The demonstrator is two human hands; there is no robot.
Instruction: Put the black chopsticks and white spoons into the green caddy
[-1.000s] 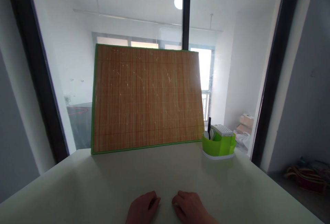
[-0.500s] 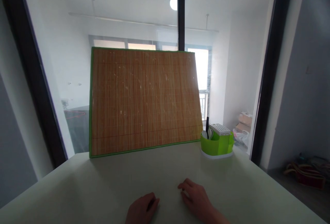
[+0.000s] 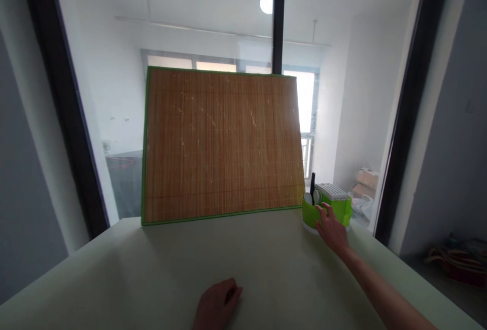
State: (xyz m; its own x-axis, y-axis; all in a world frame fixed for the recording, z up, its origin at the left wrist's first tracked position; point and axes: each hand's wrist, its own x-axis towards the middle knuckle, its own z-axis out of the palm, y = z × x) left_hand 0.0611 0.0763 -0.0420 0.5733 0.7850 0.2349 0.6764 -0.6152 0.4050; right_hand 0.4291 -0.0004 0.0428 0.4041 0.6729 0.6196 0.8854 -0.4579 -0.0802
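A bright green utensil holder (image 3: 310, 212) with a white base stands at the right rear of the table. White spoon-like heads (image 3: 308, 197) and a black handle (image 3: 312, 186) stick up from its left compartment; a slotted white-grey block (image 3: 332, 191) fills its right side. My right hand (image 3: 332, 228) is stretched out in front of the holder, fingers apart and holding nothing; whether they touch it I cannot tell. My left hand (image 3: 216, 303) rests on the table near the front edge, its fingers curled in, with nothing seen in them.
A brown bamboo mat (image 3: 224, 142) with green edging stands upright at the back of the pale table (image 3: 160, 269), left of the holder. Behind is a dark-framed glass partition (image 3: 279, 21). Boxes (image 3: 367, 178) and a red bag (image 3: 460, 264) lie beyond the table.
My right hand has moved from the table's front middle, forward and right, to the green holder. My left hand has stayed in place on the table. The view has shifted slightly left.
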